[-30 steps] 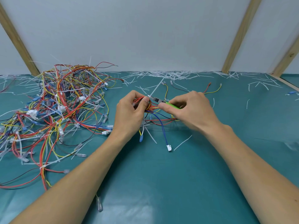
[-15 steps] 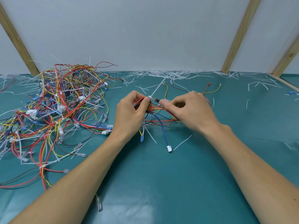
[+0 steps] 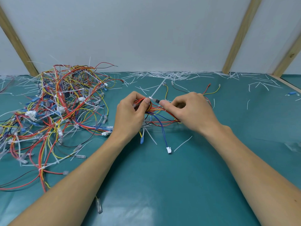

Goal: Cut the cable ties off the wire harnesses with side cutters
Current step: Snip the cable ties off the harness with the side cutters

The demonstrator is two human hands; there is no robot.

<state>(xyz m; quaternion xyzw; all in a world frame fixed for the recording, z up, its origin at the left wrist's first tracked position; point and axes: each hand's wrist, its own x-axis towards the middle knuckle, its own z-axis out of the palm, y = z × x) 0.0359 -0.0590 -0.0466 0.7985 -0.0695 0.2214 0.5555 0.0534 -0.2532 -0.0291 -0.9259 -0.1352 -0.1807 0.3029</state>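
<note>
My left hand [image 3: 132, 113] pinches a red-and-yellow wire harness [image 3: 161, 115] above the counter [image 3: 162, 176]. My right hand [image 3: 190, 110] curls around the side cutters [image 3: 156, 100], tips at a white cable tie [image 3: 151, 98]. Uncut harness pile [image 3: 53, 108] sits left.

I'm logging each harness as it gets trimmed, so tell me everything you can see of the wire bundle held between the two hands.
The wire bundle is a loose harness of thin insulated wires, mostly red, with yellow, blue and black strands. The left hand grips one end; the right hand covers the other, holding a small cutter tip against a white cable tie at the top. Blue and yellow leads hang to the green mat, ending in a white connector and a blue terminal.
</note>
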